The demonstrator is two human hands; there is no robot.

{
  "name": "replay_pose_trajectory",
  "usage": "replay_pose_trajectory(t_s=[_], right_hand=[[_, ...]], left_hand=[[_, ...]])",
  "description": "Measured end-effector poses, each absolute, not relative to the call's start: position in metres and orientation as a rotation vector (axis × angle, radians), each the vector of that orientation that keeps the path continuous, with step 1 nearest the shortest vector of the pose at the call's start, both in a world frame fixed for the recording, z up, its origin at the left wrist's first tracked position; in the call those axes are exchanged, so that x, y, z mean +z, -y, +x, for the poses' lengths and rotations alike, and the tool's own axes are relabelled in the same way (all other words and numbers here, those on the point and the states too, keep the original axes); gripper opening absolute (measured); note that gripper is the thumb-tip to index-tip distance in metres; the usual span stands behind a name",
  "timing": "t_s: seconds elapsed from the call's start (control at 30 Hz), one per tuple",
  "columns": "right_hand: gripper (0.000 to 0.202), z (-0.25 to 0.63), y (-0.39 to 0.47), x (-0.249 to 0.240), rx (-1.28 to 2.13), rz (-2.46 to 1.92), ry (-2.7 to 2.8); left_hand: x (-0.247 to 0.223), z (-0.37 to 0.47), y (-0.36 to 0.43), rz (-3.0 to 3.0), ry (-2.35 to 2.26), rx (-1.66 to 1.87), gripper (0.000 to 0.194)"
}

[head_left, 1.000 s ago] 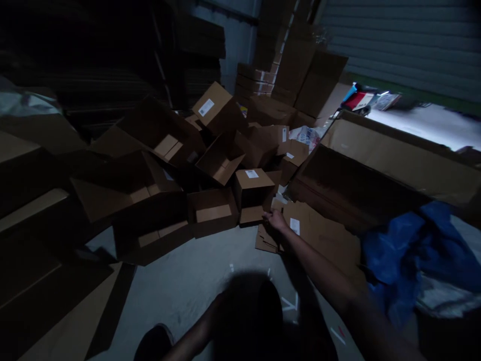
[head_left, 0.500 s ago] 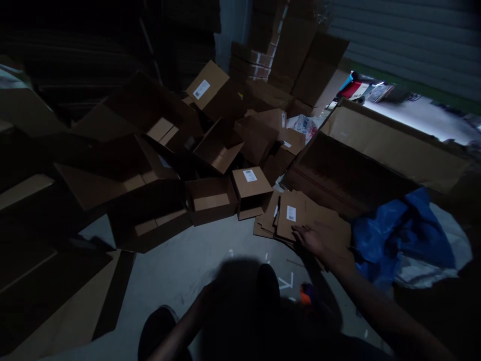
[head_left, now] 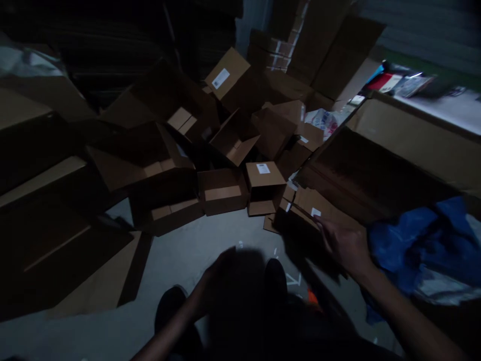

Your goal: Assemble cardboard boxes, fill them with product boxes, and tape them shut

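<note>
My right hand (head_left: pixel 343 245) grips the near edge of a flattened cardboard box (head_left: pixel 334 213) that bears a white label (head_left: pixel 315 212). That edge is raised and tilted up off a pile of flat cardboard (head_left: pixel 269 223) on the floor. The thumb lies over the top face; the other fingers go underneath, partly hidden. In deep shadow, my left hand (head_left: pixel 218 268) hangs over the floor in front of my body. Its fingers look stretched out, and nothing shows in them.
Open cardboard boxes stand in a row ahead, among them a small open box (head_left: pixel 223 203) and a labelled box (head_left: pixel 266 175). A large box (head_left: pixel 417 133) and blue plastic sheeting (head_left: pixel 432 250) lie at the right. My shoe (head_left: pixel 276 278) stands on the grey floor (head_left: pixel 221 233).
My right hand has closed on the near edge of the top flat box and lifted it; before, it lay on the pile. The view has shifted left, and the left hand stays low.
</note>
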State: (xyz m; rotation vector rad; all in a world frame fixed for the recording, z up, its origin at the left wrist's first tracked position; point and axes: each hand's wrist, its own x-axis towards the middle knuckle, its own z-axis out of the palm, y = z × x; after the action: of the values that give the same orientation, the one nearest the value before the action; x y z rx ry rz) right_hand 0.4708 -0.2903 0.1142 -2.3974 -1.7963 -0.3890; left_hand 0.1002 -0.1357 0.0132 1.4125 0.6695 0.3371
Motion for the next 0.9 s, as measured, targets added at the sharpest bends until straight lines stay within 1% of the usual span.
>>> replay_pose_trajectory(t_s=[0.07,0.13,0.2,0.27,0.33,0.4,0.47,0.57,0.63,0.67,0.73,0.8,0.87,0.9], right_hand=[[0.036,0.439,0.290,0.151,-0.511,-2.291,1.893],[0.038,0.418,0.284,0.170,-0.552,-2.271,1.930],[0.040,0.404,0.272,0.172,-0.497,-2.244,1.930],[0.038,0.387,0.252,0.165,-0.330,-2.149,1.919],[0.036,0.362,0.228,0.155,-0.047,-2.010,1.901],[0.035,0.333,0.202,0.144,0.329,-1.848,1.923],[0.033,0.310,0.178,0.130,0.721,-1.687,1.949],[0.032,0.303,0.158,0.103,1.306,-1.506,1.834],[0.039,0.314,0.157,0.082,1.618,-1.460,1.672],[0.043,0.321,0.159,0.074,1.723,-1.454,1.594],[0.051,0.333,0.167,0.062,1.843,-1.443,1.473],[0.052,0.341,0.173,0.059,1.876,-1.431,1.433],[0.040,0.345,0.175,0.064,1.765,-1.532,1.520],[0.033,0.346,0.174,0.067,1.613,-1.645,1.606]], left_hand=[[0.042,0.103,0.130,1.495,-0.674,0.522,0.070],[0.064,0.105,0.127,1.568,-0.665,0.595,0.075],[0.076,0.105,0.129,1.580,-0.641,0.543,0.077],[0.077,0.103,0.133,1.555,-0.642,0.500,0.085],[0.070,0.103,0.134,1.540,-0.719,0.556,0.094],[0.060,0.103,0.129,1.506,-0.878,0.648,0.105],[0.049,0.102,0.117,1.388,-1.046,0.706,0.111],[0.031,0.094,0.099,1.124,-1.157,0.696,0.105],[0.020,0.084,0.092,1.037,-1.169,0.663,0.100],[0.015,0.080,0.090,1.030,-1.164,0.655,0.100],[0.007,0.072,0.089,1.042,-1.130,0.654,0.104],[0.002,0.066,0.089,1.049,-1.090,0.649,0.106],[0.000,0.061,0.090,1.061,-1.081,0.640,0.102],[0.000,0.059,0.092,1.091,-1.078,0.630,0.099]])
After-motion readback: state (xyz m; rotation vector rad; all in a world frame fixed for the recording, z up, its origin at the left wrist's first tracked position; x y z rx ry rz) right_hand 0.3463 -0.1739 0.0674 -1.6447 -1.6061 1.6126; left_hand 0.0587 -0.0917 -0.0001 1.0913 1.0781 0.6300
